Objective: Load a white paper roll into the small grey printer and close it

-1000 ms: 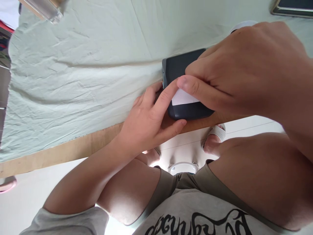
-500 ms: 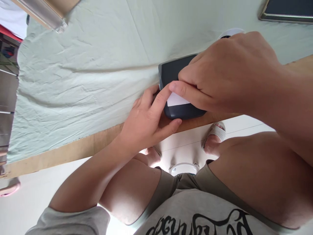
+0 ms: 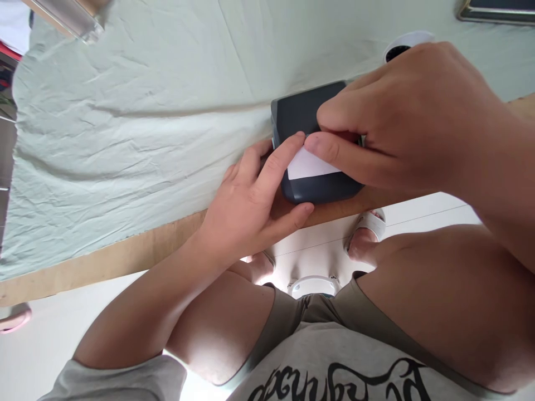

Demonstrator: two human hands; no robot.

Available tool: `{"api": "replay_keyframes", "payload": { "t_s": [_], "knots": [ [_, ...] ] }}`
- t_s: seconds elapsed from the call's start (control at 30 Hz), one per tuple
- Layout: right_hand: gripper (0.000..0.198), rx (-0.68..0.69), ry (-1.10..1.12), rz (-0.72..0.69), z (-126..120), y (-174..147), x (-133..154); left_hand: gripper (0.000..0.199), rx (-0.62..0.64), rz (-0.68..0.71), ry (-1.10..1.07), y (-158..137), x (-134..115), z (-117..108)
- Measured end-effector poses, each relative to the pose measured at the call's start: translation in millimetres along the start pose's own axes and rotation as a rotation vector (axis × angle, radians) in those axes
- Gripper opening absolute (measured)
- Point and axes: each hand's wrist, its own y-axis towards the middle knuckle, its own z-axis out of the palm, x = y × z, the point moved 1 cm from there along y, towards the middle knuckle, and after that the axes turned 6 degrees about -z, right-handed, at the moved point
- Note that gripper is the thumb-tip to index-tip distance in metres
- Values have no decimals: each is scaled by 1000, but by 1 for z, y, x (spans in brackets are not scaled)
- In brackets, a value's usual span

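A dark rounded case (image 3: 309, 106) with a white label (image 3: 311, 165) on its upper face lies at the table's near edge. My left hand (image 3: 246, 197) holds it from the left: the forefinger presses at the label's upper edge, the thumb is by the near side, and the other fingers are by the left end. Over the right part of the case is my right hand (image 3: 418, 111), fingers curled in and thumb lying along the label. Its thumb tip almost meets my left forefinger. What the curled fingers pinch, if anything, is hidden, and so is the case's right end.
A pale green cloth (image 3: 167, 83) with creases covers the wooden table (image 3: 125, 253). Beyond my right hand sits a white round object with a dark opening (image 3: 397, 53). A dark framed item (image 3: 497, 11) lies at the far right, and a clear-edged object (image 3: 79, 25) at the far left.
My right hand has shifted right and slightly away, uncovering more of the label and case. My left forefinger has slid a little to the right. The view has also shifted slightly.
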Motion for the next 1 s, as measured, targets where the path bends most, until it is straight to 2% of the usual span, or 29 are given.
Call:
{"api": "replay_keyframes", "payload": {
  "t_s": [0.47, 0.83, 1.0],
  "knots": [
    [73, -236, 114, -19, 14, 0, -9, 79, 13, -15, -5, 0, -2, -2],
    [71, -237, 124, -2, 16, 0, -9, 77, 11, -22, -27, 1, -2, -2],
    [65, -324, 180, -48, 19, 1, -10, 80, -6, 4, -4, 1, -2, -2]
  ]
}}
